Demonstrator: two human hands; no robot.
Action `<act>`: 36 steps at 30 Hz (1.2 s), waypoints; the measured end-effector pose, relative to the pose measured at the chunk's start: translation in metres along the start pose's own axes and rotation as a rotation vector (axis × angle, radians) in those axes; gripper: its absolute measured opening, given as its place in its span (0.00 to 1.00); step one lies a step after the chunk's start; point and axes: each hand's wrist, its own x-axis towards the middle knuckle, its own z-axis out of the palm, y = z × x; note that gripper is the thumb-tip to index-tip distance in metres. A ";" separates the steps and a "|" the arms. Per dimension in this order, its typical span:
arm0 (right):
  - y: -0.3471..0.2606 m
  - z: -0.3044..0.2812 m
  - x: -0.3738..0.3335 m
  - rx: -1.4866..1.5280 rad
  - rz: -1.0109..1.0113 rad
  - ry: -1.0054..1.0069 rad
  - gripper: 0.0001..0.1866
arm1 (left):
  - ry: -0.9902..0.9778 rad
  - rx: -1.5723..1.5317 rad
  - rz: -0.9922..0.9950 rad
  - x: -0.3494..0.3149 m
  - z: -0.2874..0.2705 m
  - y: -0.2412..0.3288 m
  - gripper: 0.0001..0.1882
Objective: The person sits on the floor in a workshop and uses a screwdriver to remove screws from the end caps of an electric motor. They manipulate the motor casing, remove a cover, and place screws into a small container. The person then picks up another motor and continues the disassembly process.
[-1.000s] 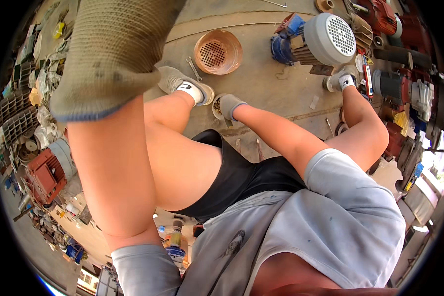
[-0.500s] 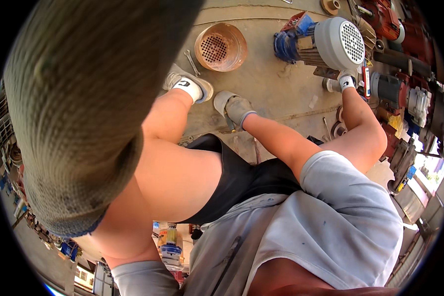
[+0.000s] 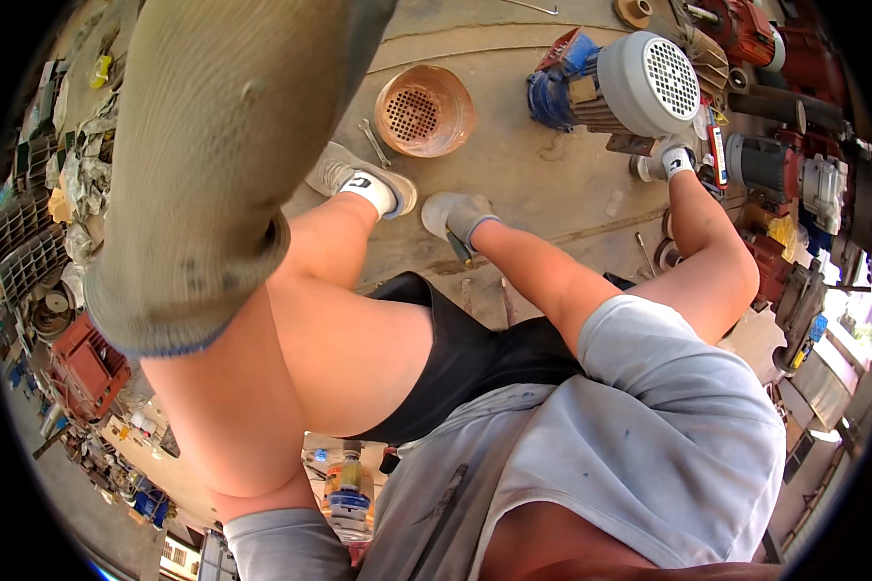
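Note:
My left hand (image 3: 228,165), in a grey-brown knitted glove with a blue cuff edge, looms large at the upper left, close to the camera. Its fingers run past the top edge or are hidden, so what they hold does not show. Lower, between my knees, my right hand (image 3: 463,215) wears a similar glove. Its fingers are curled round a slim tool with a dark handle (image 3: 458,249) and a yellowish tip; the kind cannot be made out. Beyond them on the floor lie a rusty round fan cover (image 3: 455,114) with a perforated bottom and a wrench (image 3: 374,142).
An electric motor (image 3: 576,92) with a grey fan cover (image 3: 649,82) stands ahead on the right, near my right shoe. Red motors (image 3: 731,29) and a dark grey motor (image 3: 761,160) crowd the right side. A red housing (image 3: 87,368) and metal grilles (image 3: 19,232) lie left.
My left glove has shifted upward and looks smaller, uncovering parts on the left. My right hand has turned slightly, still curled round the tool. The view has tilted a little.

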 end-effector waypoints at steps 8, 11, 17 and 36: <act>0.009 0.013 0.007 -0.156 -0.040 0.086 0.14 | -0.122 0.912 1.149 0.051 -0.007 -0.080 0.26; -0.019 -0.023 -0.046 0.445 -0.187 0.153 0.11 | -0.206 1.036 1.054 0.035 -0.032 -0.067 0.32; 0.035 -0.095 -0.155 1.998 -0.062 -0.050 0.13 | -0.420 0.830 1.168 0.058 0.027 -0.098 0.24; 0.075 -0.131 -0.361 1.368 -0.596 0.756 0.15 | -1.129 -1.079 -0.809 -0.173 0.130 -0.170 0.36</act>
